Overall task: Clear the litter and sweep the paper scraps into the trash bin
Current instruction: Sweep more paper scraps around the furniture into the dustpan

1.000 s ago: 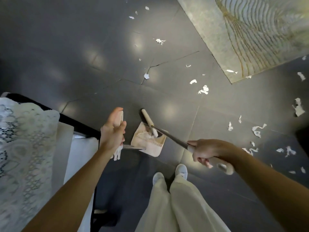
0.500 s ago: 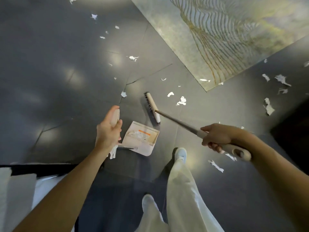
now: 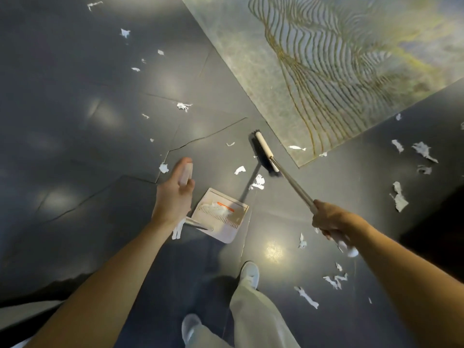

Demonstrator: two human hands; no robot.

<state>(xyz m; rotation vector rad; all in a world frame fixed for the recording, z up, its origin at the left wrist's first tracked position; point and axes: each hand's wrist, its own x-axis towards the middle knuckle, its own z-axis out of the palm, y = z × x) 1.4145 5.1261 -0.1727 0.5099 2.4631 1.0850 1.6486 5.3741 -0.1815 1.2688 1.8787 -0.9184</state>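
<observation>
Dark tile floor (image 3: pixel 75 146), scraps (image 3: pixel 257 182) everywhere. My left hand (image 3: pixel 173 197) grips the dustpan (image 3: pixel 221 219) handle, paper already inside. And my right hand (image 3: pixel 329 219) is wrapped round the broom (image 3: pixel 292 182); its head's swung out past two scraps, near the rug (image 3: pixel 326 71).

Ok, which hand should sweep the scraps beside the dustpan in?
Right: the right hand grips the broom, whose head is just beyond those scraps; the left hand holds the dustpan.

Dark tiled floor (image 3: pixel 75 146), pale rug (image 3: pixel 351 59) with wavy gold lines, white shoe (image 3: pixel 249 272), light trousers (image 3: pixel 256 320)
</observation>
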